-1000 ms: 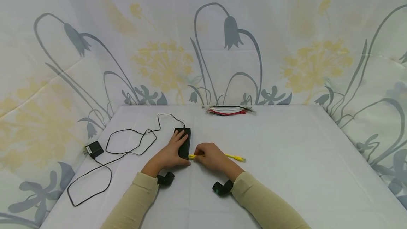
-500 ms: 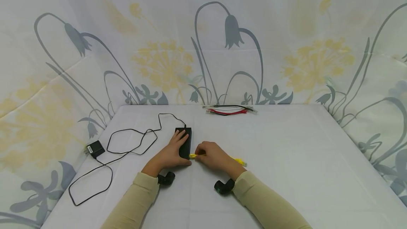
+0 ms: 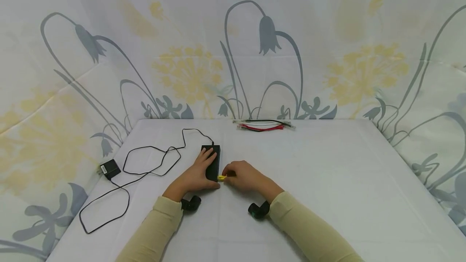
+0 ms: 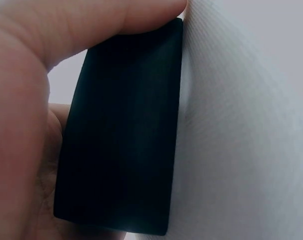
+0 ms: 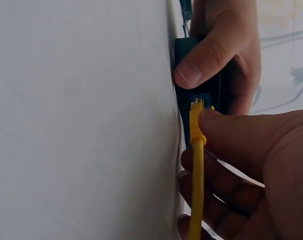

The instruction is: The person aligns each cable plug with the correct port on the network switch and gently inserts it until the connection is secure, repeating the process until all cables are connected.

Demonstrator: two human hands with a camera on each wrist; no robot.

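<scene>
In the head view a flat black box [image 3: 212, 169] lies on the white table, gripped by my left hand [image 3: 196, 176]. Its fingers spread over the top and the thumb bends round the near end; the left wrist view shows the dark box [image 4: 121, 135] between thumb and palm. My right hand [image 3: 243, 176] pinches the plug of a yellow network cable [image 5: 197, 125] beside the box's right side. In the right wrist view the plug meets a blue-lined port [image 5: 205, 96]; how deep it sits I cannot tell. The cable's other end is hidden in the head view.
A thin black cord [image 3: 181, 147] runs from the box's far end in loose loops to a black power adapter [image 3: 110, 169] on the left. Several short red, black and white cables [image 3: 263, 127] lie at the table's back edge, before a flowered curtain [image 3: 276, 72].
The yellow cable's free end, seen right of my right hand before, has gone out of sight behind that hand and arm. Both hands keep their places at the box.
</scene>
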